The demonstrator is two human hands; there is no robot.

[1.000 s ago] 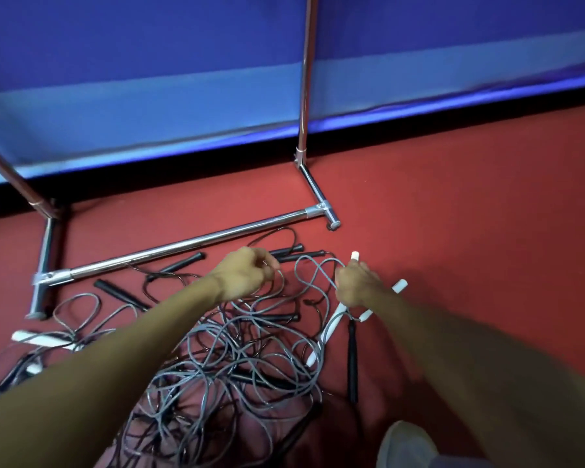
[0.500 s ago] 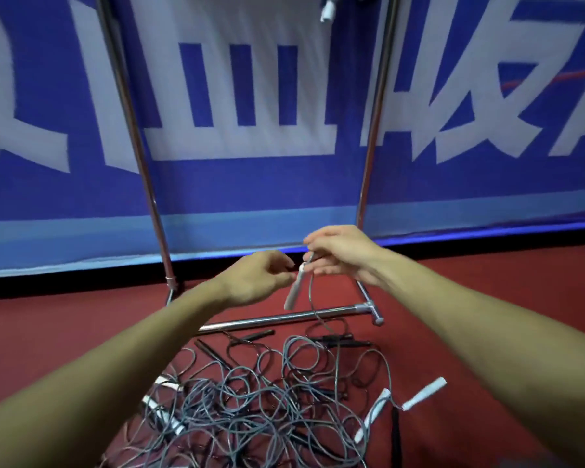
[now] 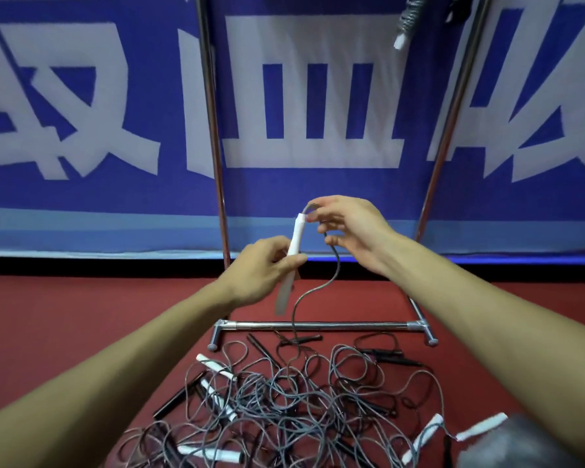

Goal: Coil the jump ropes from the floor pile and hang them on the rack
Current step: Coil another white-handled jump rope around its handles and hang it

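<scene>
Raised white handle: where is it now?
Head view, centre: white handle gripped by the left hand, right hand pinching its cord at the top, above the rack base bar.

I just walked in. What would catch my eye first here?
Two hands meet mid-frame: the left hand grips a white handle, and the right hand pinches its grey cord beside it. Below them a tangled pile of ropes sprawls on the red floor in front of the rack, with a big blue-and-white banner behind.
</scene>
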